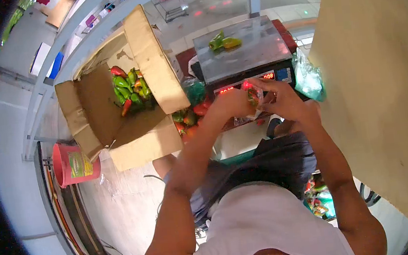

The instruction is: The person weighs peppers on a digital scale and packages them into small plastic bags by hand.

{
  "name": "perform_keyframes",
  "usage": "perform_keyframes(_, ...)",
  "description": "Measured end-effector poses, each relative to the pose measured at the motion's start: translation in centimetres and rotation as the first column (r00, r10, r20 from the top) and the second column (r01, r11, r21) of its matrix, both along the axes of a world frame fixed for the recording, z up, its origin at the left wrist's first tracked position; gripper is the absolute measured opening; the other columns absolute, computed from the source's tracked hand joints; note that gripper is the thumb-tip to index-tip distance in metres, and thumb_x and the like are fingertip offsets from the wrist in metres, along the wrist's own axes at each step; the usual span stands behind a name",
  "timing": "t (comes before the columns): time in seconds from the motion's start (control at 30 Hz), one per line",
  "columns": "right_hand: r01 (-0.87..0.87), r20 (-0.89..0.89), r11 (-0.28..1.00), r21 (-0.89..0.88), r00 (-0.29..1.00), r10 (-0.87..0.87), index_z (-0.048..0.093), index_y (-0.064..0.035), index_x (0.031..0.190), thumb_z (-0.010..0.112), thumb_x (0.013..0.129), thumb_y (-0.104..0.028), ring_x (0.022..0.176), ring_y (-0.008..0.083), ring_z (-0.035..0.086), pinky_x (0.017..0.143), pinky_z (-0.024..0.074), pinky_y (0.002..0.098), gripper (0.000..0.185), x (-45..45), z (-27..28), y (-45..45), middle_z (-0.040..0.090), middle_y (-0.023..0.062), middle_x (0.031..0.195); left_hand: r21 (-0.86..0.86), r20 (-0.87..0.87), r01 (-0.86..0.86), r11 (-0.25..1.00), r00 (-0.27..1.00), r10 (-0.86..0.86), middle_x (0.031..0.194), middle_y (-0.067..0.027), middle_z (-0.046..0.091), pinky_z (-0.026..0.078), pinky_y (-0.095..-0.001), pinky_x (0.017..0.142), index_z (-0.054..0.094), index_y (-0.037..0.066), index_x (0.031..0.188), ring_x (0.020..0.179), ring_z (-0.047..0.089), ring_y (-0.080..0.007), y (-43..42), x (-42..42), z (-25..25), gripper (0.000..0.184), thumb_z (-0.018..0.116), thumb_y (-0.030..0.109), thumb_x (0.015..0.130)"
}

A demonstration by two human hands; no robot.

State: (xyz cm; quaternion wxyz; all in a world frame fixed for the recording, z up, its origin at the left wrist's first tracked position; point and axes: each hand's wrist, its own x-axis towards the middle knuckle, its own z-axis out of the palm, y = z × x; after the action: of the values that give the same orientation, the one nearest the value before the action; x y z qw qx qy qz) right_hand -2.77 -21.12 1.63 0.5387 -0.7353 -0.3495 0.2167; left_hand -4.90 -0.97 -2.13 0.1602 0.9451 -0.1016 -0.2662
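Note:
In front of the scale, both hands meet at a small clear plastic bag (252, 95) with red and green peppers inside. My left hand (233, 103) is closed on the bag's left side, its fingertips partly hidden. My right hand (282, 98) pinches the other side with thumb and fingers. Just beyond them stands a digital scale (251, 61) with lit red numbers. Two green-yellow peppers (225, 42) lie on its metal plate. Left of my hands, more red and green peppers (191, 120) are partly covered by my left forearm.
An open cardboard box (96, 108) on the left holds several green and red peppers (131, 88). Below it is a pink bucket (72, 164). A clear plastic bag (308, 75) sits right of the scale, near a large tan panel (381, 81). Colourful packets (321, 199) lie low beside my right leg.

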Motion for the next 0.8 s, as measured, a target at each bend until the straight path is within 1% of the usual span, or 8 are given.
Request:
perform_keyframes(0.13,0.021,0.170,0.993,-0.118,0.985,0.000,0.055,-0.0133,0.138,0.072,0.075,0.000,0.102,0.0181,0.067,0.088,0.0549,0.0319,0.066,0.0,-2.9,0.5,0.065,0.0108,0.126,0.130,0.192,0.008,0.992,0.981,-0.033,0.093,-0.0185,0.072,0.056,-0.0442,0.080,0.074,0.007,0.094,0.087,0.069,-0.0364,2.3,-0.1,4.9,0.033,0.069,0.036,0.078)
perform_keyframes(0.23,0.068,0.152,0.996,-0.062,0.987,-0.058,0.053,-0.0117,0.140,0.071,0.074,0.005,0.107,0.0206,0.066,0.091,0.0539,0.0315,0.070,-0.1,-2.5,0.6,0.060,0.0121,0.135,0.198,0.230,0.022,0.980,0.971,-0.068,0.089,-0.0186,0.072,0.056,-0.0421,0.074,0.075,0.005,0.095,0.082,0.071,-0.0327,3.1,0.6,5.6,0.031,0.069,0.031,0.079)
perform_keyframes(0.33,0.070,-0.081,0.996,0.050,0.995,-0.066,0.051,-0.0111,0.141,0.070,0.074,0.009,0.110,0.0197,0.064,0.090,0.0537,0.0305,0.073,-0.1,2.1,-0.2,0.056,0.0125,0.139,-0.156,-0.036,0.046,0.987,0.998,-0.052,0.086,-0.0191,0.072,0.056,-0.0403,0.071,0.074,0.000,0.097,0.078,0.071,-0.0283,4.2,2.0,12.9,0.031,0.069,0.025,0.081)
perform_keyframes(0.4,0.068,-0.056,0.992,0.106,0.996,-0.062,0.051,-0.0110,0.142,0.068,0.074,0.011,0.111,0.0180,0.063,0.088,0.0541,0.0300,0.074,0.4,3.0,-0.7,0.056,0.0123,0.140,-0.546,0.045,-0.128,0.828,0.982,0.181,0.085,-0.0146,0.073,0.056,-0.0377,0.071,0.074,0.003,0.101,0.075,0.071,-0.0238,6.3,5.4,11.3,0.029,0.070,0.024,0.081)
perform_keyframes(0.47,0.050,-0.085,0.994,0.094,0.995,-0.042,0.052,-0.0126,0.142,0.070,0.071,0.014,0.086,0.0117,0.066,0.070,0.0569,0.0261,0.078,0.5,3.4,-1.2,0.054,0.0099,0.139,-0.448,0.335,-0.255,0.857,0.841,0.425,0.097,-0.0163,0.073,0.056,-0.0367,0.077,0.075,0.010,0.105,0.083,0.071,-0.0240,7.1,10.4,9.3,0.032,0.070,0.029,0.080)
perform_keyframes(0.57,0.029,0.126,0.996,0.089,0.991,-0.040,0.053,-0.0128,0.142,0.072,0.070,0.012,0.084,0.0103,0.065,0.070,0.0567,0.0257,0.079,2.0,0.2,-1.4,0.054,0.0105,0.140,-0.041,0.520,-0.382,0.923,0.781,0.346,0.126,-0.0179,0.063,0.055,-0.0392,0.088,0.071,0.012,0.115,0.106,0.066,-0.0289,7.0,16.5,2.4,0.042,0.069,0.035,0.080)
perform_keyframes(0.67,0.068,0.011,0.989,0.130,0.997,-0.070,0.052,-0.0101,0.142,0.073,0.072,0.013,0.084,0.0070,0.064,0.072,0.0542,0.0229,0.077,1.7,3.3,-1.9,0.053,0.0091,0.143,0.235,0.440,-0.406,0.883,0.855,0.275,0.142,-0.0187,0.049,0.052,-0.0442,0.096,0.067,0.010,0.120,0.121,0.057,-0.0346,4.8,17.2,0.7,0.050,0.068,0.038,0.079)
perform_keyframes(0.8,0.162,-0.171,0.981,0.108,0.975,-0.143,0.051,-0.0086,0.143,0.072,0.074,0.013,0.087,0.0060,0.063,0.073,0.0548,0.0219,0.075,1.1,2.2,-3.7,0.057,0.0079,0.137,0.192,0.366,-0.417,0.888,0.870,0.330,0.132,-0.0180,0.058,0.052,-0.0514,0.094,0.068,0.006,0.115,0.118,0.059,-0.0344,5.9,18.1,-2.3,0.044,0.065,0.033,0.081)
